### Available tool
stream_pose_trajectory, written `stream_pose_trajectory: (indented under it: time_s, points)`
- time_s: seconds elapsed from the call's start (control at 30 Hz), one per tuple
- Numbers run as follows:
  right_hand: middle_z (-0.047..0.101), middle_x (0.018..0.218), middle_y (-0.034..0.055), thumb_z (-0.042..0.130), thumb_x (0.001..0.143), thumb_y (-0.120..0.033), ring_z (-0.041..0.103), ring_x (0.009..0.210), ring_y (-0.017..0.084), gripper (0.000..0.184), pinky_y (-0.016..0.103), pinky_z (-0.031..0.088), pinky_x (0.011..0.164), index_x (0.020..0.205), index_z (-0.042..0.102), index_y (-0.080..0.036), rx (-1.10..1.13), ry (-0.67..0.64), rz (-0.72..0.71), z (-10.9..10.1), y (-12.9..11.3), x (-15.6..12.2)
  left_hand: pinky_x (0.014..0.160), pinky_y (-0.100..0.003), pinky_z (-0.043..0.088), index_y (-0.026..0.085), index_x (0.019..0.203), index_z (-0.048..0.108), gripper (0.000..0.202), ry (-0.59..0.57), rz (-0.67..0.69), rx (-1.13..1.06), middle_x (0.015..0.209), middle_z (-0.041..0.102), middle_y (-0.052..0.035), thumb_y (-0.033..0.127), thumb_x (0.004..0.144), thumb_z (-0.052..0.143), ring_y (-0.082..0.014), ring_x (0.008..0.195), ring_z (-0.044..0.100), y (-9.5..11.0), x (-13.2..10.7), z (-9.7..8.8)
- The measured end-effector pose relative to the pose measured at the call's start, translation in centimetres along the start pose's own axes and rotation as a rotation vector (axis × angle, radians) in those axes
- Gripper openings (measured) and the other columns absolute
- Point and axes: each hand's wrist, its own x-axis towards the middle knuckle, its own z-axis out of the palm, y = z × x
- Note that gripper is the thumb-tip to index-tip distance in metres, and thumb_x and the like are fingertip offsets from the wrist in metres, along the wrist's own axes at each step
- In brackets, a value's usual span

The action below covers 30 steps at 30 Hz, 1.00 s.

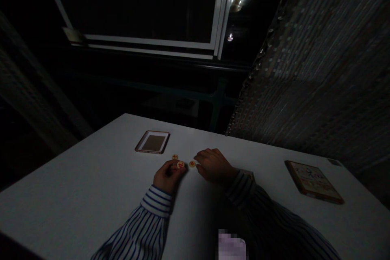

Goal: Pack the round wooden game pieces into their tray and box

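Three small round pale discs with red marks lie close together on a white table [91, 195] in dim light. My left hand [168, 176] is curled, its fingertips pinching the middle disc [180, 165]. My right hand [213, 165] rests knuckles up beside it, fingers bent, with its fingertips touching another disc [192, 164]. The third disc [174, 157] lies free just beyond my left hand. Both arms wear striped sleeves.
A shallow open box tray [152, 142] sits beyond the discs. A flat printed box lid [313, 181] lies at the right of the table. A beaded curtain [319, 69] hangs at the right, a dark window [146, 8] behind.
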Motion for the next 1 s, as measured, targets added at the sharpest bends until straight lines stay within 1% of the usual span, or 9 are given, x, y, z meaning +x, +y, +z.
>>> stream_pose_trajectory:
  time_s: [0.17, 0.3, 0.5, 0.63, 0.77, 0.9, 1.0]
  points:
    - [0.059, 0.099, 0.0067, 0.042, 0.082, -0.024, 0.048, 0.095, 0.018, 0.025, 0.032, 0.03, 0.079, 0.102, 0.055, -0.017, 0.008, 0.025, 0.002, -0.8, 0.0, -0.7, 0.06, -0.029, 0.052, 0.014, 0.083, 0.058, 0.039, -0.039, -0.016, -0.016, 0.066, 0.067, -0.0049, 0.04, 0.056, 0.069, -0.0162, 0.06, 0.062, 1.3, -0.6, 0.4]
    - [0.059, 0.1, 0.0063, 0.04, 0.084, -0.025, 0.048, 0.095, 0.018, 0.025, 0.032, 0.03, 0.08, 0.102, 0.055, -0.018, 0.024, 0.07, -0.004, -0.8, 0.0, -1.3, 0.062, -0.029, 0.052, 0.013, 0.081, 0.06, 0.038, -0.064, -0.026, -0.035, 0.069, 0.068, -0.0058, 0.039, 0.054, 0.069, -0.0169, 0.063, 0.063, 2.0, -1.1, 0.8]
    - [0.059, 0.101, 0.0066, 0.042, 0.083, -0.025, 0.049, 0.098, 0.019, 0.024, 0.033, 0.031, 0.08, 0.102, 0.055, -0.018, 0.032, 0.13, -0.028, -0.2, 0.4, -2.4, 0.065, -0.026, 0.051, 0.012, 0.078, 0.064, 0.036, -0.066, -0.135, -0.149, 0.071, 0.069, -0.006, 0.031, 0.049, 0.074, -0.0163, 0.065, 0.063, 3.2, -1.9, 1.9]
    - [0.06, 0.1, 0.0064, 0.043, 0.083, -0.025, 0.05, 0.096, 0.018, 0.025, 0.033, 0.032, 0.08, 0.103, 0.054, -0.018, 0.045, 0.164, -0.018, -0.2, 0.5, -3.3, 0.071, -0.028, 0.051, 0.012, 0.081, 0.066, 0.037, -0.104, -0.176, -0.217, 0.076, 0.07, -0.0073, 0.03, 0.049, 0.075, -0.0179, 0.072, 0.064, 3.5, -2.2, 2.7]
    - [0.061, 0.098, 0.0065, 0.044, 0.082, -0.024, 0.051, 0.092, 0.018, 0.024, 0.032, 0.033, 0.078, 0.103, 0.054, -0.017, 0.037, 0.172, 0.0, -0.3, 0.8, -4.1, 0.074, -0.031, 0.051, 0.011, 0.084, 0.067, 0.042, -0.126, -0.191, -0.223, 0.076, 0.07, -0.0084, 0.031, 0.048, 0.075, -0.0194, 0.074, 0.064, 3.7, -2.6, 3.5]
    - [0.061, 0.097, 0.0073, 0.044, 0.082, -0.024, 0.052, 0.092, 0.018, 0.024, 0.032, 0.034, 0.079, 0.101, 0.055, -0.017, 0.046, 0.181, 0.006, -0.2, 1.2, -4.8, 0.072, -0.029, 0.052, 0.011, 0.081, 0.068, 0.038, -0.125, -0.23, -0.25, 0.08, 0.07, -0.0086, 0.03, 0.049, 0.075, -0.018, 0.072, 0.064, 4.1, -3.0, 4.2]
    - [0.061, 0.098, 0.0076, 0.044, 0.082, -0.024, 0.052, 0.092, 0.018, 0.024, 0.032, 0.035, 0.079, 0.103, 0.055, -0.017, 0.055, 0.176, 0.019, -0.1, 1.4, -5.2, 0.066, -0.026, 0.052, 0.011, 0.081, 0.069, 0.036, -0.134, -0.275, -0.269, 0.076, 0.07, -0.0072, 0.03, 0.051, 0.075, -0.0161, 0.067, 0.063, 4.3, -3.1, 4.6]
